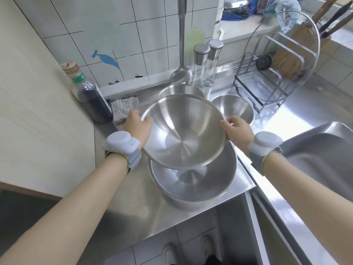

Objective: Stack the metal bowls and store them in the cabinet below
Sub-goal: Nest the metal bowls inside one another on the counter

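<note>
I hold a large metal bowl (183, 131) in the air by its rim, tilted toward me. My left hand (136, 124) grips the left rim and my right hand (236, 129) grips the right rim. Directly below it a bigger metal bowl (193, 182) stands on the steel counter (133, 197) near the front edge. A small metal bowl (234, 107) stands behind on the right. Another metal bowl (180, 89) is partly hidden behind the held one. The cabinet below is out of sight.
A dark sauce bottle (89, 94) and a folded cloth (125, 108) stand at the left. A ladle (180, 73), two glass bottles (206, 64) and a wire rack (267, 79) line the back. A sink (321, 146) lies to the right.
</note>
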